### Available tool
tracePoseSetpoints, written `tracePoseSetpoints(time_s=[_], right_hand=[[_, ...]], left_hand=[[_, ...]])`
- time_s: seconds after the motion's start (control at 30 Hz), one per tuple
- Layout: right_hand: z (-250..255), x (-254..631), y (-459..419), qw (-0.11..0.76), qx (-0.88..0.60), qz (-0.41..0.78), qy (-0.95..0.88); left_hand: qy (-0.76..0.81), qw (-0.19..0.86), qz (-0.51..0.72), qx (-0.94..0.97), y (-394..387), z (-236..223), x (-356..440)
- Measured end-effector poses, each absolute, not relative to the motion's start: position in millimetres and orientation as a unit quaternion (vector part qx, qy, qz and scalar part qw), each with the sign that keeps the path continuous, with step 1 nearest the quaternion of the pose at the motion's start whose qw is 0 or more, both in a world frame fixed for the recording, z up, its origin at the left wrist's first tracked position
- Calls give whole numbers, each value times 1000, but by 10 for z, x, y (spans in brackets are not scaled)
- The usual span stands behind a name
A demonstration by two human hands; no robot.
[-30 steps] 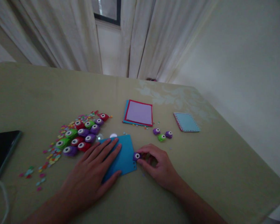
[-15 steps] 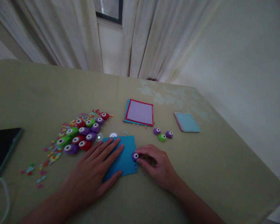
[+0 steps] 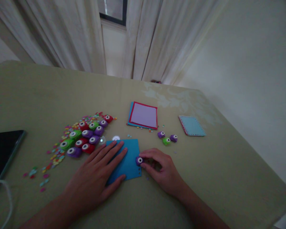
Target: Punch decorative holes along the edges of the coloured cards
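My left hand (image 3: 102,171) lies flat with fingers spread on a blue sheet of card (image 3: 131,159), pressing it to the table. Between the thumb and fingers of my right hand (image 3: 160,165) is a small purple craft punch (image 3: 139,160), with a star mark on its white button. The punch sits at the card's right edge. A few punched holes show along that edge just below it. Two purple punches and a green punch (image 3: 166,141) stand beyond my right hand.
Several red, green and purple punches (image 3: 87,133) stand left of the card among scattered paper confetti (image 3: 59,156). Behind lies a stack of coloured squares (image 3: 144,114); at right, a light-blue card with a punched border (image 3: 193,125). A dark tablet (image 3: 4,149) and white cable (image 3: 8,197) are at far left.
The whole view has shifted very slightly. Both hands, the card and the purple punch keep the same places relative to each other.
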State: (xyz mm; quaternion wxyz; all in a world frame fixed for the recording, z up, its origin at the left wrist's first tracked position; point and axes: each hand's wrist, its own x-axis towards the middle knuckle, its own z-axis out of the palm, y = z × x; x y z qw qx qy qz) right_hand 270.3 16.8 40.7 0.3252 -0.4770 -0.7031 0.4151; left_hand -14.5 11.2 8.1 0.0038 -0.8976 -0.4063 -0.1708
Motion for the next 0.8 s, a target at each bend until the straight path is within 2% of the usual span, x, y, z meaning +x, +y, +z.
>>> tracePoseSetpoints(time_s=[0.13,0.37,0.8], right_hand=[[477,2704,234,320,-545,467,-619],[578,2666,526,207,-546,566,-582],[661,2655,622,168,-547,595,-564]], left_hand=[[-407,-7,-178,-896,113,81,-147],[-408,-8,-186,-894,118,25,-145],[-409,-24,-214,-887,134,-7,-96]])
